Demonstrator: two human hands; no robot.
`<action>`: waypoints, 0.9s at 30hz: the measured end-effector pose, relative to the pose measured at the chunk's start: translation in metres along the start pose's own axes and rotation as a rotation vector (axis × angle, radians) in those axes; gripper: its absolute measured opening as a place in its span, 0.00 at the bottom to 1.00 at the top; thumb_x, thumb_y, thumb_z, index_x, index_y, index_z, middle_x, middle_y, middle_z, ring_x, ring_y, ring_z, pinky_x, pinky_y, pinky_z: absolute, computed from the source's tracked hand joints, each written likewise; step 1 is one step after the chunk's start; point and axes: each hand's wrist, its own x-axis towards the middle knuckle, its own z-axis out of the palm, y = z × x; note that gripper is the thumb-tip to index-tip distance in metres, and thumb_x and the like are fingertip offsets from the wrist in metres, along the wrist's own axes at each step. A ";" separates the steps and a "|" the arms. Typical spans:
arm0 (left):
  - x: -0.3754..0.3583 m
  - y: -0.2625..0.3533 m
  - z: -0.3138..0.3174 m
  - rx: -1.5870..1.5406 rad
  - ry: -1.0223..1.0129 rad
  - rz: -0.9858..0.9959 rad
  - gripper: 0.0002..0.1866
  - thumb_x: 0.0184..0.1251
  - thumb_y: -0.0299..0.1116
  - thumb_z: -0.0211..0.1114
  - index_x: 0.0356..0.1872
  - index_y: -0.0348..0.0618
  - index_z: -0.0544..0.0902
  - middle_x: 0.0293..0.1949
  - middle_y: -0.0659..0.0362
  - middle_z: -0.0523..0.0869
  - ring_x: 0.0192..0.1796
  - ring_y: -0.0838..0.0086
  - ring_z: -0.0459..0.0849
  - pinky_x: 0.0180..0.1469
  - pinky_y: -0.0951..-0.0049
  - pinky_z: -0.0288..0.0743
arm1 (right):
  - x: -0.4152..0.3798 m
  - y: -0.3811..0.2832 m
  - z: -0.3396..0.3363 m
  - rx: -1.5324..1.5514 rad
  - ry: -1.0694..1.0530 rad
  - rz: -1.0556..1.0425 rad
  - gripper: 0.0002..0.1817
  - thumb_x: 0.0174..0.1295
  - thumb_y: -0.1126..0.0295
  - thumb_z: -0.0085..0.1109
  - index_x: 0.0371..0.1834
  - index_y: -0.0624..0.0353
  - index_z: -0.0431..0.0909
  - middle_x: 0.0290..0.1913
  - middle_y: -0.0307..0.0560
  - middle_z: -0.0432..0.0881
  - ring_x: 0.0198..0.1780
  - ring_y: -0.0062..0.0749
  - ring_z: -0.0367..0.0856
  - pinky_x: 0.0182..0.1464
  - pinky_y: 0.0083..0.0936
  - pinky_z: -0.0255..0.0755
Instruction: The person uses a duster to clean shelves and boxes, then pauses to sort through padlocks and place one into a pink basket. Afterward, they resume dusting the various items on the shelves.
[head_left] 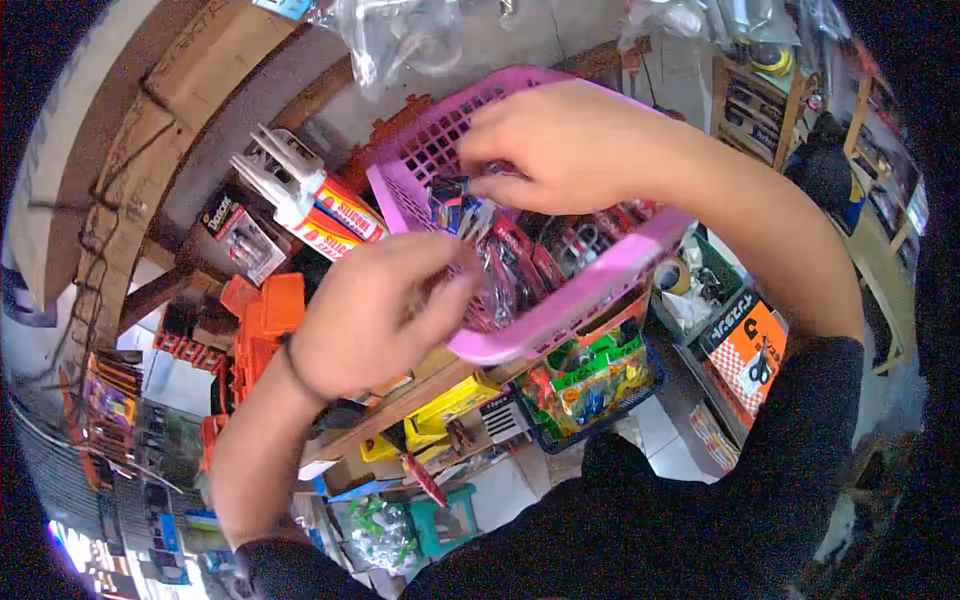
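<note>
A pink plastic basket (600, 285) with latticed sides holds several packets in clear plastic and red card (510, 265). My left hand (385, 305) reaches over the basket's near left rim. Its thumb and fingers bend toward each other among the packets, slightly blurred; whatever they grip is hidden. My right hand (560, 150) is inside the far part of the basket with curled fingers, and I cannot make out what is in them. Just below its fingertips lies a small blue packet (450, 208).
Silicone tubes (335, 215) lie left of the basket, beside a carded item (240, 240) and orange plastic pieces (270, 320). A dark crate of colourful packets (590, 380) sits below. An orange-and-black box (750, 355) stands at the right. Plastic bags (400, 40) hang above.
</note>
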 end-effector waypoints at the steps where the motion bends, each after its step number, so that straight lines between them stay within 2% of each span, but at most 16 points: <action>1: 0.013 -0.011 0.006 -0.014 0.023 -0.018 0.08 0.53 0.33 0.53 0.28 0.39 0.75 0.24 0.49 0.76 0.28 0.58 0.76 0.31 0.64 0.69 | 0.004 0.005 0.004 -0.073 -0.151 0.030 0.12 0.49 0.62 0.51 0.28 0.61 0.73 0.29 0.50 0.75 0.33 0.45 0.75 0.34 0.38 0.69; 3: 0.031 -0.037 0.017 0.112 -0.023 -0.081 0.09 0.52 0.36 0.54 0.28 0.40 0.75 0.25 0.48 0.77 0.30 0.57 0.77 0.33 0.63 0.70 | 0.016 0.013 0.016 -0.211 -0.497 0.090 0.14 0.47 0.61 0.53 0.30 0.60 0.76 0.30 0.52 0.77 0.34 0.45 0.77 0.36 0.37 0.71; 5: 0.045 -0.060 0.024 0.105 -0.128 -0.205 0.12 0.51 0.38 0.55 0.31 0.41 0.76 0.27 0.48 0.78 0.32 0.57 0.77 0.35 0.63 0.70 | 0.025 0.014 0.024 -0.171 -0.665 0.135 0.13 0.45 0.63 0.53 0.29 0.60 0.77 0.31 0.53 0.78 0.36 0.44 0.77 0.37 0.36 0.71; 6: 0.053 -0.072 0.027 0.102 -0.238 -0.322 0.14 0.49 0.41 0.57 0.33 0.42 0.76 0.29 0.48 0.79 0.34 0.57 0.78 0.37 0.63 0.70 | 0.031 0.018 0.027 -0.174 -0.668 0.135 0.13 0.45 0.63 0.53 0.29 0.60 0.77 0.31 0.53 0.78 0.36 0.44 0.77 0.37 0.36 0.71; 7: 0.063 -0.086 0.032 0.099 -0.236 -0.321 0.14 0.49 0.41 0.57 0.33 0.42 0.76 0.29 0.48 0.79 0.34 0.57 0.78 0.37 0.63 0.70 | 0.037 0.021 0.031 -0.127 -0.661 0.120 0.12 0.44 0.64 0.53 0.29 0.59 0.78 0.32 0.52 0.78 0.36 0.43 0.78 0.37 0.35 0.72; 9: 0.077 -0.104 0.044 0.114 -0.450 -0.383 0.23 0.46 0.50 0.59 0.40 0.46 0.76 0.34 0.48 0.79 0.38 0.57 0.78 0.41 0.63 0.70 | 0.044 0.027 0.045 -0.072 -0.664 0.102 0.11 0.43 0.66 0.53 0.28 0.59 0.78 0.32 0.52 0.78 0.36 0.42 0.78 0.36 0.34 0.72; 12: 0.086 -0.106 0.063 0.136 -0.409 -0.359 0.28 0.43 0.56 0.61 0.44 0.49 0.75 0.37 0.50 0.79 0.40 0.58 0.77 0.43 0.65 0.70 | 0.048 0.038 0.064 -0.146 -0.568 0.066 0.09 0.41 0.69 0.53 0.25 0.58 0.79 0.32 0.50 0.79 0.36 0.41 0.78 0.35 0.32 0.73; 13: 0.081 -0.200 0.145 0.027 -0.380 -0.175 0.31 0.41 0.59 0.61 0.45 0.50 0.75 0.39 0.52 0.79 0.43 0.59 0.77 0.45 0.67 0.70 | 0.049 0.046 0.084 -0.161 -0.633 0.087 0.10 0.41 0.69 0.53 0.29 0.56 0.78 0.33 0.50 0.79 0.37 0.41 0.78 0.35 0.33 0.72; 15: 0.091 -0.148 0.100 0.126 -0.564 -0.257 0.30 0.41 0.56 0.63 0.46 0.50 0.74 0.42 0.53 0.78 0.45 0.60 0.76 0.47 0.68 0.69 | 0.045 0.050 0.088 -0.008 -0.706 0.166 0.14 0.41 0.70 0.52 0.35 0.55 0.76 0.34 0.52 0.78 0.38 0.44 0.77 0.37 0.35 0.72; 16: 0.090 -0.154 0.102 0.116 -0.578 -0.262 0.30 0.41 0.56 0.63 0.46 0.50 0.74 0.42 0.53 0.78 0.45 0.60 0.76 0.47 0.68 0.69 | 0.048 0.053 0.092 -0.023 -0.737 0.129 0.16 0.41 0.70 0.52 0.37 0.54 0.75 0.35 0.52 0.78 0.38 0.45 0.77 0.38 0.35 0.71; 19: 0.090 -0.183 0.115 -0.108 -0.565 -0.318 0.34 0.38 0.52 0.67 0.47 0.44 0.72 0.44 0.50 0.77 0.47 0.60 0.75 0.48 0.68 0.68 | 0.048 0.060 0.100 -0.004 -0.747 0.181 0.19 0.41 0.71 0.50 0.41 0.54 0.73 0.36 0.53 0.77 0.39 0.46 0.76 0.39 0.37 0.70; 21: 0.088 -0.195 0.125 0.088 -0.521 -0.201 0.27 0.42 0.39 0.67 0.46 0.43 0.71 0.44 0.52 0.76 0.47 0.63 0.73 0.51 0.69 0.65 | 0.047 0.065 0.109 0.001 -0.767 0.115 0.20 0.41 0.72 0.50 0.43 0.53 0.72 0.36 0.53 0.77 0.40 0.45 0.76 0.39 0.37 0.70; 22: 0.088 -0.197 0.126 0.032 -0.557 -0.326 0.30 0.40 0.39 0.68 0.47 0.41 0.69 0.43 0.51 0.75 0.46 0.61 0.73 0.50 0.69 0.66 | 0.047 0.064 0.109 -0.056 -0.838 0.111 0.21 0.41 0.73 0.49 0.43 0.53 0.72 0.36 0.53 0.77 0.40 0.46 0.76 0.39 0.38 0.70; 25: 0.088 -0.211 0.133 0.097 -0.555 -0.244 0.29 0.41 0.39 0.68 0.47 0.39 0.68 0.43 0.49 0.75 0.46 0.61 0.73 0.49 0.68 0.67 | 0.041 0.068 0.123 0.008 -0.714 0.059 0.21 0.42 0.73 0.48 0.44 0.52 0.71 0.36 0.53 0.77 0.39 0.46 0.76 0.39 0.38 0.70; 26: 0.094 -0.155 0.096 0.056 -0.532 -0.386 0.25 0.36 0.36 0.64 0.40 0.34 0.74 0.37 0.44 0.78 0.42 0.57 0.77 0.45 0.67 0.71 | 0.042 0.065 0.123 0.009 -0.718 0.047 0.21 0.42 0.73 0.48 0.44 0.52 0.71 0.36 0.53 0.77 0.39 0.46 0.76 0.39 0.38 0.70; 27: 0.092 -0.158 0.099 0.052 -0.527 -0.393 0.25 0.36 0.36 0.64 0.40 0.34 0.74 0.37 0.44 0.78 0.42 0.57 0.77 0.45 0.67 0.71 | 0.043 0.064 0.121 0.010 -0.707 0.077 0.19 0.42 0.72 0.48 0.43 0.52 0.72 0.35 0.53 0.77 0.39 0.45 0.76 0.39 0.38 0.70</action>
